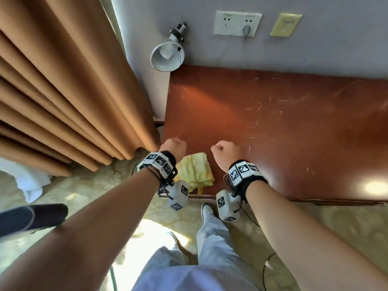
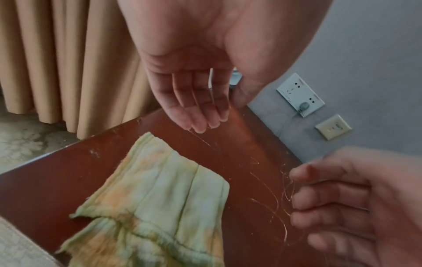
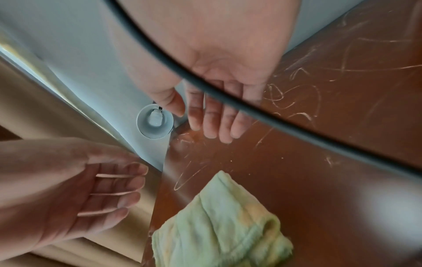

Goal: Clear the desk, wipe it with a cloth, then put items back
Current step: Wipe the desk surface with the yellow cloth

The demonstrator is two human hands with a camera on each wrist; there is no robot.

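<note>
The red-brown desk (image 1: 273, 122) is scratched and bare apart from a folded yellow-green cloth (image 1: 196, 170) at its near left corner. My left hand (image 1: 173, 146) hovers just left of the cloth and my right hand (image 1: 225, 148) just right of it. Neither hand touches the cloth. In the left wrist view the left hand's fingers (image 2: 200, 112) hang relaxed above the desk, with the cloth (image 2: 160, 198) below them. In the right wrist view the right hand's fingers (image 3: 217, 117) hang loose and empty beyond the cloth (image 3: 223, 225).
A clip lamp (image 1: 168, 57) hangs on the wall over the desk's far left corner. Wall sockets (image 1: 237, 23) and a switch (image 1: 286, 24) sit above the desk. A tan curtain (image 1: 63, 91) hangs at the left, with a white towel (image 1: 27, 183) on the floor.
</note>
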